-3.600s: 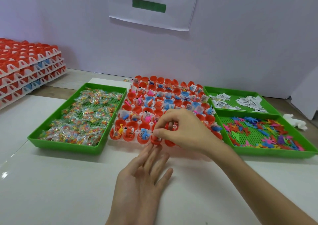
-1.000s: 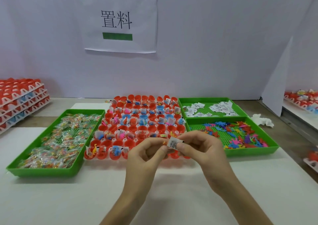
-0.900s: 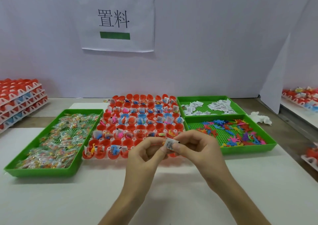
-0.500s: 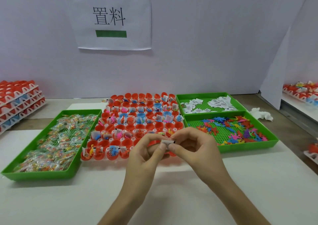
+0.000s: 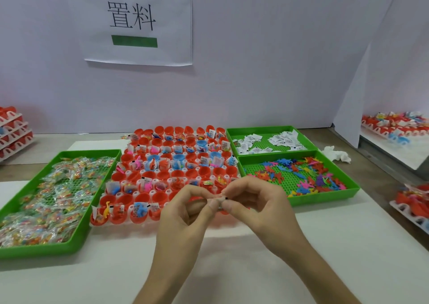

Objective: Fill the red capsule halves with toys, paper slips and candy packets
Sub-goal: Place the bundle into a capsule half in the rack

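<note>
Pinching small white paper slip [image 5: 219, 198] between left hand [image 5: 185, 213] and right hand [image 5: 257, 207], centre frame, risking fumbling it into already-filled red plastic capsule halves [image 5: 176, 162] above.

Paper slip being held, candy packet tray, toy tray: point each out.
paper slip [image 5: 219, 197], head view, white upper edge.
candy packet tray [image 5: 46, 249], head view, near green wall.
toy tray [image 5: 325, 196], head view, near green wall.

Red capsule halves [image 5: 160, 196] stand open-side up in rows, many holding toys [image 5: 140, 211] and slips [image 5: 211, 132].
</note>
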A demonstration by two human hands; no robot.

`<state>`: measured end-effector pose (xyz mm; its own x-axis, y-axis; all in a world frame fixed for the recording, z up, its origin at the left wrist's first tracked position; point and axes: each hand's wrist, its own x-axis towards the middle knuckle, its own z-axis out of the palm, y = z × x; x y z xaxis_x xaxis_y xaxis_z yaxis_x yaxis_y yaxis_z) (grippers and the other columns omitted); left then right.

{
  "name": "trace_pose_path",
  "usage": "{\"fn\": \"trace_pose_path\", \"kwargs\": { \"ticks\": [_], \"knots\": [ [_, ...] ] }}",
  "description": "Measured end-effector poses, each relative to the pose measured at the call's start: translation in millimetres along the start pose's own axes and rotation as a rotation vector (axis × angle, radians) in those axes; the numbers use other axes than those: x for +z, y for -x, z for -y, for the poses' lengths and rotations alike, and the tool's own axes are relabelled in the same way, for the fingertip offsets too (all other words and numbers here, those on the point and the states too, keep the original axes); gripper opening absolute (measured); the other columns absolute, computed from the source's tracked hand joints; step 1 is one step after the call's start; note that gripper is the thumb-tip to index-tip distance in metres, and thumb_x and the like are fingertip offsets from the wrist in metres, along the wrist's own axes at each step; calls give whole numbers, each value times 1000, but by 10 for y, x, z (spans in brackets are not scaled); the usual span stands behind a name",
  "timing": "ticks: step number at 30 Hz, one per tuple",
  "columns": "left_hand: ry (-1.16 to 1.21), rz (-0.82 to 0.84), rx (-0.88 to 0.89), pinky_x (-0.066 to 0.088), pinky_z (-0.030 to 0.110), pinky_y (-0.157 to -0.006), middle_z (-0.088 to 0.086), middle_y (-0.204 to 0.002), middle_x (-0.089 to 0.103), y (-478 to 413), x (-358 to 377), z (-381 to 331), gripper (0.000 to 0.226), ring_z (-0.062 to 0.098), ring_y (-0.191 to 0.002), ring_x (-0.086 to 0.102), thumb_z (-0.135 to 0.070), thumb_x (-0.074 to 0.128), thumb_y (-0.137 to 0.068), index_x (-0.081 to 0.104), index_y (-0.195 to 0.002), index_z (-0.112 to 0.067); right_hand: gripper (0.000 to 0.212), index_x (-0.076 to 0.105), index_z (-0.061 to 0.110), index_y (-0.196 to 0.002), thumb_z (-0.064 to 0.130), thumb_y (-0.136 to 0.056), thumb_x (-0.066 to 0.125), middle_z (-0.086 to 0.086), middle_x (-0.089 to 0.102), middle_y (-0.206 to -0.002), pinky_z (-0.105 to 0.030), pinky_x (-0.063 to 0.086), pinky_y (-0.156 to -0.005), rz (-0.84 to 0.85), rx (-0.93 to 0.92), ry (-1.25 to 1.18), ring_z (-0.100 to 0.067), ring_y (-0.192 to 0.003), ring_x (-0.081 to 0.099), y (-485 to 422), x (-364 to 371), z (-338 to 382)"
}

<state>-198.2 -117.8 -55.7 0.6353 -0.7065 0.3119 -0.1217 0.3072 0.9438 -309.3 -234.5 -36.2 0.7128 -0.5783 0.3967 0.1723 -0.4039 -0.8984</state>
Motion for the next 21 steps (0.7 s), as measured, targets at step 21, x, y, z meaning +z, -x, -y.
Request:
{"fn": "trace_pose_path", "kwargs": {
  "ticks": [21],
  "knots": [
    [-32,183,-263,60,27,-74,5,-87,79,95,137,54,16,23,-80,77,-3,62,-95,74,-98,-13,9,72,34,-77,33,-84,78,7,64,-67,-26,46,-57,6,305,894,-7,-62,59,-710,-705,-687]
  ]
}}
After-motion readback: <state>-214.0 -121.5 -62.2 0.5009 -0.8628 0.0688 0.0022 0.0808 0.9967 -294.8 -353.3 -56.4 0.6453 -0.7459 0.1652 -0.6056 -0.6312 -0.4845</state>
